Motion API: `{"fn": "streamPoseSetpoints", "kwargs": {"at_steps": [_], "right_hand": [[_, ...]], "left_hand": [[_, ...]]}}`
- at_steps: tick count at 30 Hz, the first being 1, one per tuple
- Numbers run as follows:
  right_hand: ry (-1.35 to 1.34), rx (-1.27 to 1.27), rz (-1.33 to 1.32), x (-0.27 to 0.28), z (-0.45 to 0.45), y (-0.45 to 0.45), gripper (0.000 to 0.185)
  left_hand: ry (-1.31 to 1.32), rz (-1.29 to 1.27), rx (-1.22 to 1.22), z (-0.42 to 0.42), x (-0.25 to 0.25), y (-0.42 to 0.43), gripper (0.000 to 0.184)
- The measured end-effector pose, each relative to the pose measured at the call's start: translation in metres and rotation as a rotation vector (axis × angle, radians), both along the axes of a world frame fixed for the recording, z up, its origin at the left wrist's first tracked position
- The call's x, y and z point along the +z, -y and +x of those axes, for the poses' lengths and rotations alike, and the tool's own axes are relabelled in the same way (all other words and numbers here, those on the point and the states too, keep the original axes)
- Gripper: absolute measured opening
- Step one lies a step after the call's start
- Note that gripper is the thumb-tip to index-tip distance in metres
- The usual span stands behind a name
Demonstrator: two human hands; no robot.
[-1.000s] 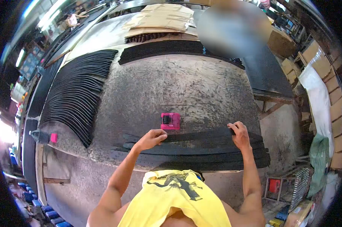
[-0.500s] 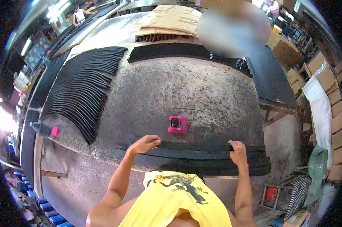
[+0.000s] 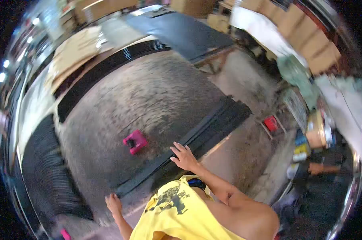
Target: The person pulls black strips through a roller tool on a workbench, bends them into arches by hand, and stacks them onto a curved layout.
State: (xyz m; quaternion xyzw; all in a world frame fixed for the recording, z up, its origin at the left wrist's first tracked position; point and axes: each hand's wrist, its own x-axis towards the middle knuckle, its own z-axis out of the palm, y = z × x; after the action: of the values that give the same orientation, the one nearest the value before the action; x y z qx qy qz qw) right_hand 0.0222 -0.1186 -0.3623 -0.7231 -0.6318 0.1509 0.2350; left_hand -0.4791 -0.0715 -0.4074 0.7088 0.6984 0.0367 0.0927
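My right hand (image 3: 185, 157) has its fingers spread over the stack of long black strips (image 3: 216, 120) along the table's near edge; whether it touches them I cannot tell. My left hand (image 3: 114, 204) is by the left end of those strips, fingers loosely stretched, with nothing visible in it. Beyond the strips sits a pink tool with a black part (image 3: 136, 141), apart from both hands. The scuffed grey table (image 3: 149, 88) lies under all of this, and the view is somewhat blurred.
Many black strips lie in a bundle (image 3: 49, 172) at the left, and another black band (image 3: 97, 74) runs along the far side. A dark-topped table (image 3: 189, 34) adjoins at the back. To the right stand a red item on a frame (image 3: 271, 124) and green sheeting (image 3: 297, 74).
The view has swung to the right and tilted. My right hand has come in from the strips' right end toward their middle, its fingers now spread. My left hand's fingers have loosened.
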Motion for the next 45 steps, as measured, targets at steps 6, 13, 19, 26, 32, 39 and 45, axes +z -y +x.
{"fn": "streamPoseSetpoints", "kwargs": {"at_steps": [6, 13, 19, 26, 32, 39, 45], "right_hand": [[-0.368, -0.687, 0.254, -0.033, 0.037, 0.033, 0.03], [-1.102, -1.273, 0.294, -0.119, 0.061, 0.069, 0.029], [-1.134, -1.401, 0.224, -0.143, 0.057, 0.058, 0.036], [-1.134, -1.517, -0.122, -0.124, 0.067, 0.058, 0.081], [-1.064, -1.561, -0.065, -0.076, 0.046, 0.04, 0.066], [-1.353, -1.417, -0.066, -0.092, 0.037, 0.04, 0.061], [-1.108, -1.447, -0.05, -0.062, 0.025, 0.032, 0.093]], "left_hand": [[0.336, 0.21, -0.271, 0.129, 0.034, -0.041, 0.03], [0.615, -0.043, -0.759, 0.347, 0.019, -0.07, 0.041], [0.483, -0.287, -0.77, 0.426, 0.01, -0.088, 0.053], [0.388, -0.618, -0.602, 0.462, 0.021, -0.083, 0.068], [0.206, -0.828, -0.582, 0.466, 0.013, -0.108, 0.073], [0.237, -0.942, -0.406, 0.484, 0.068, -0.093, 0.11], [0.329, -1.299, -0.446, 0.487, 0.07, -0.103, 0.105]]}}
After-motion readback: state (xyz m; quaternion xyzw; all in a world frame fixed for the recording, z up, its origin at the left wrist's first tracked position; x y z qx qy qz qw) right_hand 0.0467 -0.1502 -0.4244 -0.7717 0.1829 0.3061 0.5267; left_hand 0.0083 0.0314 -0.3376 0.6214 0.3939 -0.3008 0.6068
